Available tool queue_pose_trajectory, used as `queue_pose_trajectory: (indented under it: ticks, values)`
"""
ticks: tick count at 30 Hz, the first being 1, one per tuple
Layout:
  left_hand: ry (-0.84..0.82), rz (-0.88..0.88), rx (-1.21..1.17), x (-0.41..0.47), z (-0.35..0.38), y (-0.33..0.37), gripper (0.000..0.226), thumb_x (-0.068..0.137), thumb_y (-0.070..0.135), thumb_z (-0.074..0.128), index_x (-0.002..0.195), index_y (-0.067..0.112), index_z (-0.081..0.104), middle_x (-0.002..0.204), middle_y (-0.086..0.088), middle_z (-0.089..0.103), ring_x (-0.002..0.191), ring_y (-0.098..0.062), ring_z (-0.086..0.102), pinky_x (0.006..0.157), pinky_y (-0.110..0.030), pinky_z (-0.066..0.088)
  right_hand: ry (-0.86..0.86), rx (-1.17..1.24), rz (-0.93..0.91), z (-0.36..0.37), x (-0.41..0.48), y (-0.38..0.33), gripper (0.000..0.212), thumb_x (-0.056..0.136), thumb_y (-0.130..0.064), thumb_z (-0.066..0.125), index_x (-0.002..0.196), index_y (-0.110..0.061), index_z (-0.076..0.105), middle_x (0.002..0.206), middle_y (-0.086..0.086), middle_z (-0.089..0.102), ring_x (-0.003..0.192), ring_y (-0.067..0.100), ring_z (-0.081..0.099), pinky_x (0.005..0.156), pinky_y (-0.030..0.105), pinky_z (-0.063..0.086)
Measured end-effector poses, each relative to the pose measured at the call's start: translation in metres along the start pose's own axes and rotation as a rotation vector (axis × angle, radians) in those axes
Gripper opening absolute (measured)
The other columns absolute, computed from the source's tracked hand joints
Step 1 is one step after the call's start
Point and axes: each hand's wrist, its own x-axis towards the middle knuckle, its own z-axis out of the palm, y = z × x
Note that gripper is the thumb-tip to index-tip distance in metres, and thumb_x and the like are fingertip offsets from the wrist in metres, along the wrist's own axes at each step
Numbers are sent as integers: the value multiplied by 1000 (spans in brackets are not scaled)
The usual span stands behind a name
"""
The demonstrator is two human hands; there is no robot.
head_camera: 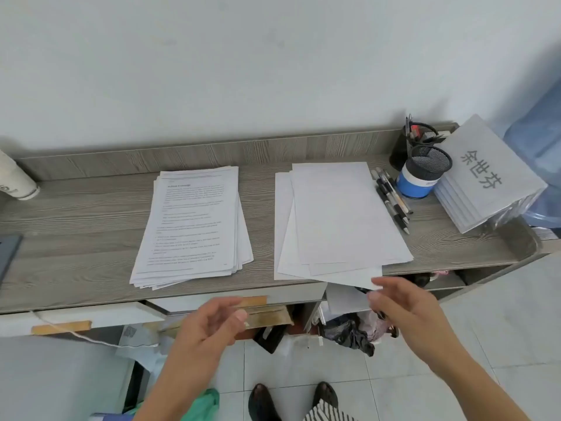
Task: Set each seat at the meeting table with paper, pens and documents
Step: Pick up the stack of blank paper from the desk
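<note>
Head view, one printed stack (194, 226), one blank stack (340, 220), two hands (209, 326) (403, 302)

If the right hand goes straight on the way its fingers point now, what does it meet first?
Probably the corner of the blank paper stack that hangs over the desk edge, just ahead of the right hand. Depth is unclear; it could pass below it.

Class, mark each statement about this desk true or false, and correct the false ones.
1. The printed documents lie left of the blank paper. True.
2. The left hand holds a pen. False: the left hand holds nothing.
3. Loose pens lie right of the blank paper. True.
4. The name cards sit at the desk's left end. False: the name cards sit at its right end.
</note>
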Motion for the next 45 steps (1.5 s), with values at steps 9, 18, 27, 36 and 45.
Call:
queue_pose_trajectory:
  ticks: [9,18,27,36,45]
  values:
    - [-76,141,499,81,50,14,36,93,34,59,127,22,56,122,9,58,116,-10,54,98,-25,43,160,-904,-303,0,117,14,51,96,-44,51,141,-21,46,152,8,40,143,28,30,114,42,27]
    - [-89,75,548,126,84,20,46,94,31,56,137,17,46,143,-4,47,132,-20,43,111,-37,36,9,-1164,-190,40,128,23,65,98,-60,21,155,-29,14,165,8,2,151,31,-4,120,52,7]
    - [123,-33,464,167,88,37,61,90,23,60,143,7,35,145,-14,44,128,-30,46,100,-36,42,-99,-1187,-300,60,100,25,94,72,-71,-13,155,-34,10,165,4,-4,152,27,-10,120,49,2]
    - [148,-295,19,184,91,49,56,73,3,80,119,-2,48,114,-16,63,98,-34,63,81,-44,55,-156,-1106,-381,56,94,31,84,81,-76,8,153,-34,22,165,1,2,152,24,-6,120,46,-1]
    - [-69,132,-83,148,67,102,22,74,1,79,89,14,71,86,1,76,73,-14,73,63,-28,59,64,-22,-75,-2,130,-32,89,78,-35,80,150,-18,31,143,-2,46,130,18,46,102,39,42]
